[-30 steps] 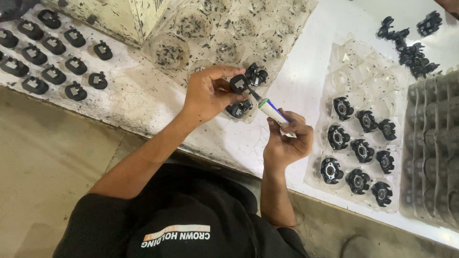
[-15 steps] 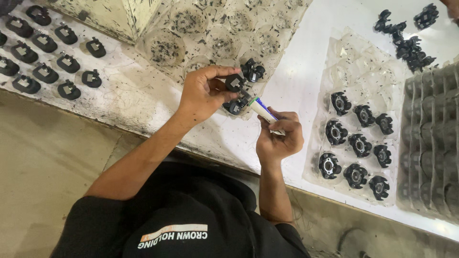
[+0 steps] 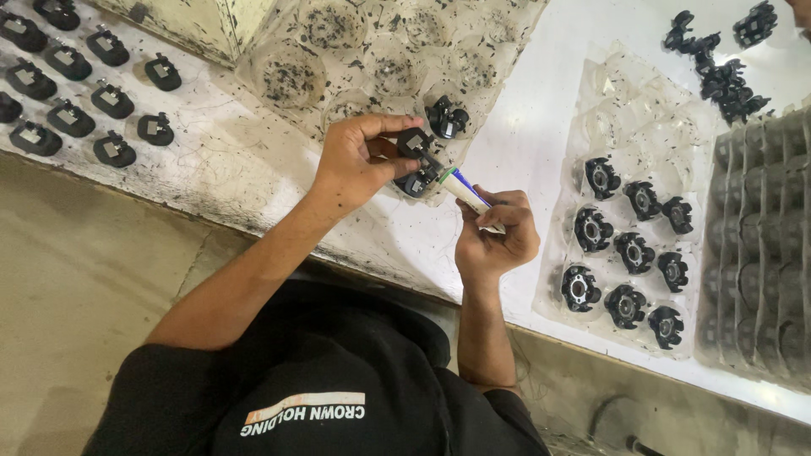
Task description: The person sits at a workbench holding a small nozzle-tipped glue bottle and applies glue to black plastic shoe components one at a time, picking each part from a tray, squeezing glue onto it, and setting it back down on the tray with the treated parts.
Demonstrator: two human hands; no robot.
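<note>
Fingers of the left hand [image 3: 355, 165] pinch a small black plastic part [image 3: 416, 142], thumb and forefinger closed on it just above the desk [image 3: 524, 143]. Right hand [image 3: 494, 236] sits just to the right and below those fingers, clenched around a slim white tube [image 3: 469, 192] with a green and blue band; its tip points up toward the pinched part and seems to touch a second black piece [image 3: 418, 181] right under it, though the contact is hard to make out at this angle. Directly behind the left fingers lies a clear moulded tray [image 3: 338, 51], speckled with dark bits, with one black part [image 3: 448, 116] resting in a pocket just beyond the fingertips. To the right of the right hand, well apart from it, a second clear tray [image 3: 608, 101] holds nine round black parts [image 3: 629, 249] in three rows. Further right stands a grey stack of trays [image 3: 764, 245], and beyond that tray, near the far edge, a loose heap of black parts [image 3: 722, 76]. Far to the left of the left hand, rows of flat black oval pieces [image 3: 72, 80] lie on the stained desk surface. A black shirt [image 3: 329, 380] fills the lower view.
</note>
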